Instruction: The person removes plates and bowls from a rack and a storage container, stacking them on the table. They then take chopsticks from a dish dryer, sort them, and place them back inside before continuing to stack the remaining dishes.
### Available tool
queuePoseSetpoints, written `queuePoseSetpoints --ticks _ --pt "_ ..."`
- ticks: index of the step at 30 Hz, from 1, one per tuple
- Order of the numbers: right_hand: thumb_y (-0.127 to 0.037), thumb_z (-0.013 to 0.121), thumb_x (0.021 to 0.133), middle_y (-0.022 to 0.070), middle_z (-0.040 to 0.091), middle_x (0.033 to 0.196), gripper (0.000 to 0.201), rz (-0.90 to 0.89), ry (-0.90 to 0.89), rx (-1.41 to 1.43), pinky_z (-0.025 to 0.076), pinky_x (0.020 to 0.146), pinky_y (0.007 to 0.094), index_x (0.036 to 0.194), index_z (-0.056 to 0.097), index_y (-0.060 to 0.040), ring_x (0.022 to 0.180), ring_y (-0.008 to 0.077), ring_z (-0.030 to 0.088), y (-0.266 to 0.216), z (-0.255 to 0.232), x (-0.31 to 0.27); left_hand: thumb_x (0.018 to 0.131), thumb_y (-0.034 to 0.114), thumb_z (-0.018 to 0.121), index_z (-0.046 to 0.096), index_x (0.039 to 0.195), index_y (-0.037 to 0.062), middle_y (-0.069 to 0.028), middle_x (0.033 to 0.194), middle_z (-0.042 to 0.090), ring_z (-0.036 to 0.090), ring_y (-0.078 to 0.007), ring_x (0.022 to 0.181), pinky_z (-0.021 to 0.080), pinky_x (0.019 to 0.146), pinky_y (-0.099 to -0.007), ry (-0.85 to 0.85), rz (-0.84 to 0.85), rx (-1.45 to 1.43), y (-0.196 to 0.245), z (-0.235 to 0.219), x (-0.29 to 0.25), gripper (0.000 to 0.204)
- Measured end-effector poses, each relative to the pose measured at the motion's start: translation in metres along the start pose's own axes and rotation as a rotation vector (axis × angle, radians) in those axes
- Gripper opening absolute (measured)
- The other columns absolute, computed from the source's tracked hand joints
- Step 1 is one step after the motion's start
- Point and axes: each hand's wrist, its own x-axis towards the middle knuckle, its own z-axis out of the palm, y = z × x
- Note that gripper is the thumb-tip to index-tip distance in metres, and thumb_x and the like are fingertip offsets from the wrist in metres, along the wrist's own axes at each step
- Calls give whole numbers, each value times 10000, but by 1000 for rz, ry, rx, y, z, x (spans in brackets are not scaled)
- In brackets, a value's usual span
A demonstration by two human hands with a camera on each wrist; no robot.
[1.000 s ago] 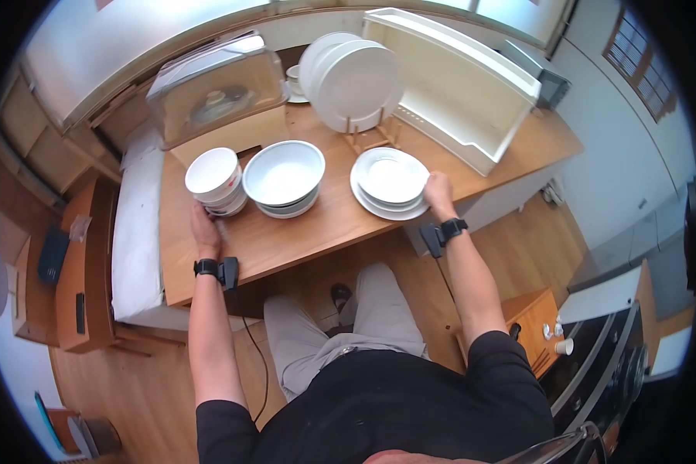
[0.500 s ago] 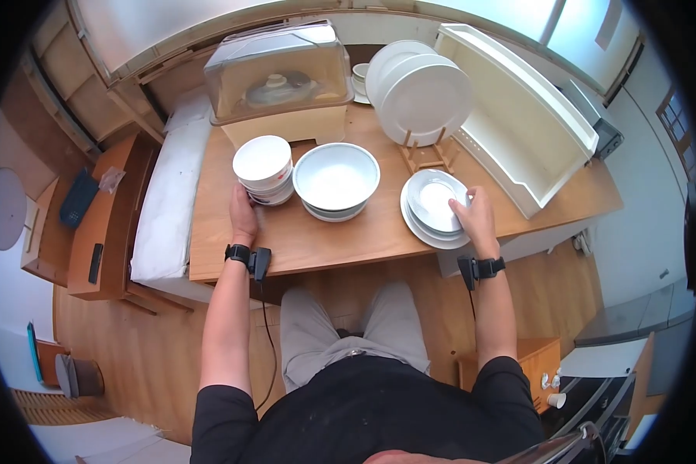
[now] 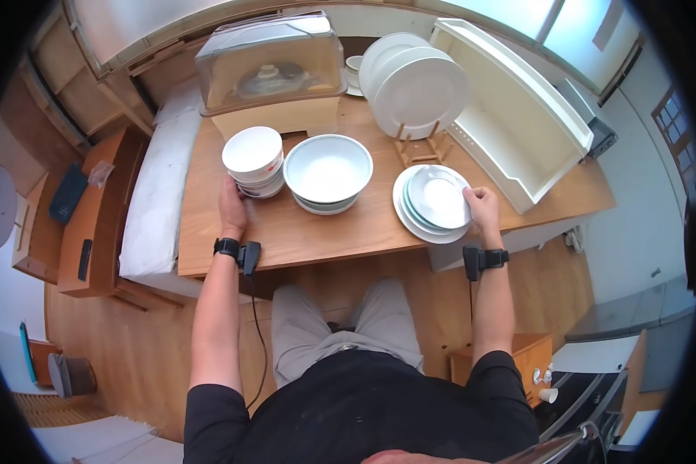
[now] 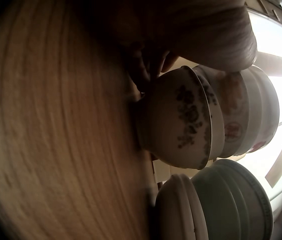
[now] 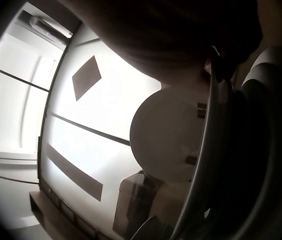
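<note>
In the head view, my left hand (image 3: 233,207) rests against the near left side of a stack of bowls (image 3: 254,150). The left wrist view shows its fingers low beside the bottom bowl (image 4: 176,120), which has a dark flower pattern. My right hand (image 3: 482,210) pinches the right rim of the top small plate (image 3: 439,195), which tilts up off a stack of plates (image 3: 402,220). From the right wrist, that plate (image 5: 206,145) appears edge-on, its lifted rim at the fingers. Between the hands, a large pale bowl (image 3: 329,168) sits on other bowls.
Large white plates (image 3: 419,91) stand in a wooden rack (image 3: 425,148) behind the plate stack. At the back right lies a long cream bin (image 3: 518,124) on its side. A covered dish box (image 3: 274,77) stands back left, with small cups (image 3: 353,63) beside it. The wooden table (image 3: 317,240) has its edge before me.
My right hand has gone from the plate stack's edge to gripping the top plate, whose right side has risen. My left hand stays by the bowls. The head view has turned right.
</note>
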Motion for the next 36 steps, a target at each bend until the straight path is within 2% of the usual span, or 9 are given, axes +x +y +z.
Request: queuePoseSetpoints --ticks 7,12,15,17,18,21,27,31,36 --pt "-182 677 933 61 679 789 245 94 -11 232 506 636 246 933 672 64 710 117 629 -18 -18 4 1073 429 314 593 1015 60 28 839 552 469 -84 721 398 639 -248 -56 -30 -63 2 -1 2 465" --pt "-122 635 965 102 700 868 218 91 -147 711 557 650 268 1036 631 84 697 155 666 -94 -11 -7 1073 447 297 585 1048 51 -13 921 593 528 -99 769 433 672 -254 -25 7 -8 2 -2 0 491" --pt "-191 651 954 43 657 740 246 -27 -201 628 416 423 228 951 680 53 534 82 561 -128 26 -4 1071 439 297 576 1049 45 -33 951 600 544 -105 785 447 689 -258 -55 -18 -32 4 -3 -1 483" --pt "-221 656 956 48 668 757 238 4 -288 425 456 454 219 977 671 16 562 84 594 -161 48 -15 1070 432 299 574 1037 47 -29 936 595 541 -106 781 447 688 -258 -49 -18 -38 1 -2 0 474" --pt "-267 663 948 8 623 692 251 -27 -296 438 386 394 203 926 676 -17 496 50 524 -166 68 -17 1069 428 300 572 1031 47 -27 929 592 540 -107 779 448 687 -258 -45 -17 -42 1 -2 1 470" --pt "-213 669 933 27 598 635 259 -7 -349 463 377 395 251 822 646 21 458 91 504 -170 110 -18 1069 426 296 564 1004 47 -22 905 577 525 -111 760 443 677 -259 -51 -25 26 4 -3 1 469" --pt "-198 685 893 128 659 631 284 -147 -258 217 467 441 312 753 644 46 483 144 610 -172 147 -26 1062 408 316 554 973 64 -16 898 558 496 -107 766 429 668 -267 -30 3 9 3 -1 0 428" --pt "-259 684 879 205 686 700 292 -301 -228 -160 544 630 414 797 669 21 669 324 697 -177 147 -30 1061 401 317 552 974 63 -15 896 559 495 -110 769 429 673 -271 -40 9 29 2 -2 1 421" --pt "-313 651 902 225 692 780 331 -446 -194 -448 543 710 482 832 684 9 764 408 684 -183 149 -43 1060 477 284 582 1166 50 -11 1002 621 564 -96 871 466 752 -252 -95 13 127 -7 -11 5 532"
